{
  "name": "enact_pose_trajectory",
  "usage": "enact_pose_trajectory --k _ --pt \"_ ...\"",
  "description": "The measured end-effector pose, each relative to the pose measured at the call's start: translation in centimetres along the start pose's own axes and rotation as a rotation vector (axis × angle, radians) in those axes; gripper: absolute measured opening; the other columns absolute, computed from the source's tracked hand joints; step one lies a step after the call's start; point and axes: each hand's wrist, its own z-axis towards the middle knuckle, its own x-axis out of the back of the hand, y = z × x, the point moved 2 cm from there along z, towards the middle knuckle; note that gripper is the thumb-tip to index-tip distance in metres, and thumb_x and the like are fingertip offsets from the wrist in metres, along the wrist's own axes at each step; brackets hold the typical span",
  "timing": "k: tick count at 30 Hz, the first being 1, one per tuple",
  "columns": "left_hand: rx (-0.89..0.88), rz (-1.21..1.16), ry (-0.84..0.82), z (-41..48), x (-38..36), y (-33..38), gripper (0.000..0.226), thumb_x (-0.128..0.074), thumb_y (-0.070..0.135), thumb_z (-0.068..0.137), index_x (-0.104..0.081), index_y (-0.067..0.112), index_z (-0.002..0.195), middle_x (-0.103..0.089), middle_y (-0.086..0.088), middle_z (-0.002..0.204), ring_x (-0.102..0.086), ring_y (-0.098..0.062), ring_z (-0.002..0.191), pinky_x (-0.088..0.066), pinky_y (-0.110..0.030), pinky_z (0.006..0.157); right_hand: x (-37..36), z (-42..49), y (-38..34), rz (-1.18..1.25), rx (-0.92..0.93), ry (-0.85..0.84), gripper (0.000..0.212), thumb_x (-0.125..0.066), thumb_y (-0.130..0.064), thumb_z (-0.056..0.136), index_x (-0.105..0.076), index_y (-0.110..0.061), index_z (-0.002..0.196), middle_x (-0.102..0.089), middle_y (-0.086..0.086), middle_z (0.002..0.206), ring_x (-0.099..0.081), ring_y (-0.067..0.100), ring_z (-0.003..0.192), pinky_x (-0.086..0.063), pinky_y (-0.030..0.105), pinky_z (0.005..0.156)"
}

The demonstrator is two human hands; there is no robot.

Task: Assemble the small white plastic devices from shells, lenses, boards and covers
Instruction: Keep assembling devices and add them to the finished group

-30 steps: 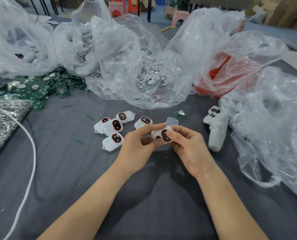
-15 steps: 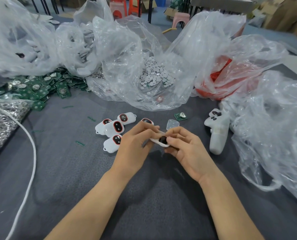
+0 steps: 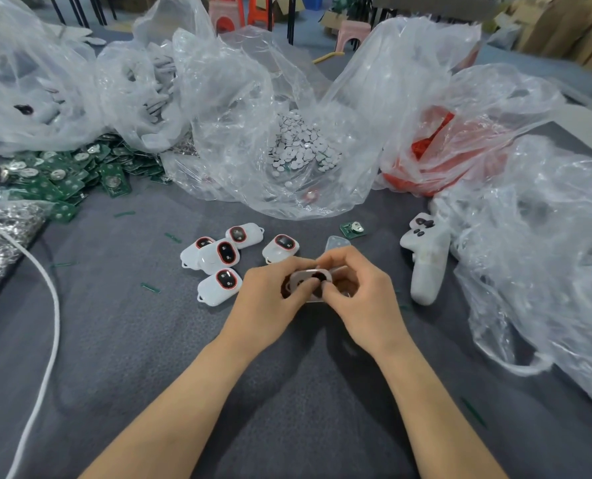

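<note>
Shell (image 3: 304, 274) turned upward — fingers (image 3: 339, 261) pinch its edges.

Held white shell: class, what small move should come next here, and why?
Probably the right hand should release and pick up the clear lens lying just beyond, while the left hand holds the shell. Both hands grip the shell now, and the lens is the loose part nearest them.

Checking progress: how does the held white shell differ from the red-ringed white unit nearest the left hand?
The white plastic shell is pinched by left hand and right hand; the red-ringed white unit lies on the grey table. The unit's window has a red ring; the shell shows none. Both are white, rounded.
</note>
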Motion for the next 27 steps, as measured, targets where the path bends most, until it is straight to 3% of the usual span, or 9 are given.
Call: enact_pose_trajectory --k 4,9,13,17,20,23,25,27 --pt "0.029 -0.028 0.016 0.0 0.1 -0.2 0.017 -0.068 0.012 0.087 -0.069 0.028 0.091 -0.062 0.026 0.064 -0.058 0.005 0.063 -0.039 -0.007 0.058 -0.3 -0.1 0.1 -0.037 0.054 0.086 0.034 -0.067 0.005 0.078 -0.061 -0.026 0.091 -0.063 -0.004 0.093 -0.064 0.009 0.073 -0.050 0.016 0.066" --pt "0.079 -0.099 0.025 0.3 -0.1 -0.4 0.008 -0.065 0.011 0.089 -0.064 0.018 0.092 -0.068 0.007 0.080 -0.065 -0.009 0.071 -0.055 -0.030 0.065 -0.6 0.2 0.9 -0.033 -0.035 0.085 0.025 -0.069 -0.005 0.084 -0.064 -0.030 0.084 -0.070 -0.011 0.079 -0.066 0.002 0.074 -0.052 0.016 0.071" --pt "0.055 -0.111 0.000 0.4 0.1 -0.3 0.025 -0.061 0.003 0.088 -0.066 0.023 0.102 -0.069 0.010 0.085 -0.065 0.001 0.074 -0.046 -0.006 0.061 -0.9 0.4 0.5 -0.140 0.046 0.093 0.014 -0.067 -0.003 0.084 -0.068 -0.017 0.086 -0.068 -0.009 0.079 -0.064 0.003 0.074 -0.050 0.014 0.071" --pt "0.051 -0.148 -0.039 0.6 0.3 -0.7 0.047 -0.056 -0.003 0.084 -0.062 0.043 0.094 -0.065 0.022 0.064 -0.058 0.008 0.057 -0.038 -0.001 0.057 -1.3 0.8 -1.2 -0.383 0.225 0.032 0.012 -0.066 0.001 0.083 -0.069 -0.008 0.091 -0.067 0.003 0.087 -0.060 0.012 0.079 -0.045 0.015 0.075" --pt "0.132 -0.170 -0.003 1.1 0.1 -1.6 0.032 -0.055 0.002 0.089 -0.069 0.029 0.098 -0.068 0.016 0.071 -0.063 0.003 0.066 -0.046 -0.011 0.067 0.2 3.2 -3.0 -0.372 0.104 -0.132 0.009 -0.070 -0.011 0.083 -0.073 -0.017 0.088 -0.069 -0.003 0.083 -0.063 0.010 0.078 -0.048 0.018 0.074" --pt "0.260 -0.439 0.003 1.5 0.0 -1.9 0.023 -0.051 0.000 0.094 -0.068 0.015 0.099 -0.071 -0.008 0.093 -0.073 -0.019 0.076 -0.058 -0.032 0.075 3.0 7.9 -5.1 -0.249 0.068 0.008 0.021 -0.066 -0.012 0.087 -0.067 -0.032 0.079 -0.068 -0.013 0.072 -0.063 0.004 0.066 -0.051 0.014 0.068" --pt "0.274 -0.553 0.006 1.6 0.1 -1.8 0.024 -0.049 -0.004 0.095 -0.067 0.013 0.093 -0.070 -0.011 0.095 -0.073 -0.022 0.078 -0.059 -0.029 0.069 3.0 11.8 -5.7 -0.299 0.065 0.075 0.023 -0.062 -0.006 0.090 -0.067 -0.028 0.084 -0.070 -0.006 0.082 -0.062 0.004 0.067 -0.051 0.014 0.071" --pt "0.266 -0.605 0.023 1.7 0.1 -1.8 0.025 -0.048 -0.007 0.094 -0.065 0.011 0.090 -0.069 -0.013 0.095 -0.072 -0.023 0.082 -0.059 -0.029 0.069 1.0 15.7 -5.3 -0.473 0.044 0.019 0.021 -0.058 -0.002 0.090 -0.072 -0.016 0.095 -0.071 0.003 0.097 -0.059 0.001 0.072 -0.044 0.011 0.076"
